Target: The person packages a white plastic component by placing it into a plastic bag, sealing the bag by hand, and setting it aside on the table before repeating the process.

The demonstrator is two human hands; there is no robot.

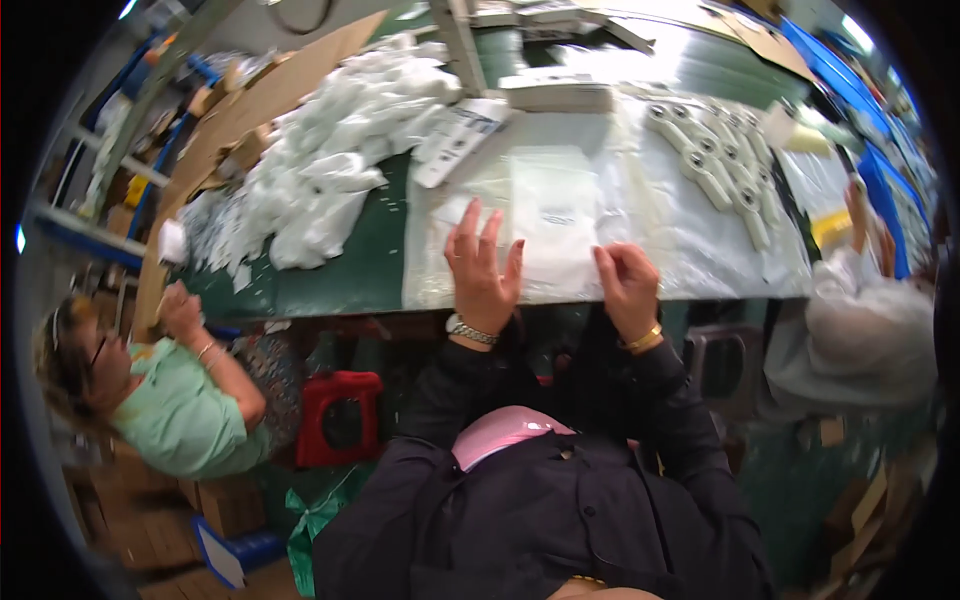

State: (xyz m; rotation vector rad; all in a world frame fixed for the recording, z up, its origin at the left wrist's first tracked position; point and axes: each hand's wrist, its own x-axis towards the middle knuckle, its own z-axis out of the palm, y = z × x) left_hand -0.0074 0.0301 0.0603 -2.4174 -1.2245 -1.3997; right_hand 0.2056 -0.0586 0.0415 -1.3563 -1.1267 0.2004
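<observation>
A translucent white plastic bag (555, 200) with small print lies flat on the bench in front of me. My right hand (630, 288) pinches the bag's near right corner between thumb and curled fingers. To the bag's left, my left hand (482, 272) is raised with fingers spread and holds nothing. Several cream long-handled pieces (712, 165) with round, dark-centred heads lie in a group to the right. Beyond my left hand, a white printed card (460, 140) rests at a slant, near a stack of white printed sheets or flat boxes (556, 94).
A large heap of white plastic-wrapped items (345, 130) covers the bench's left. Clear plastic sheeting (690, 265) lies over the work surface, and a metal post (458, 50) rises behind. One person (180, 400) sits at left by a red stool (340, 420); another person's hand (870, 225) shows at right.
</observation>
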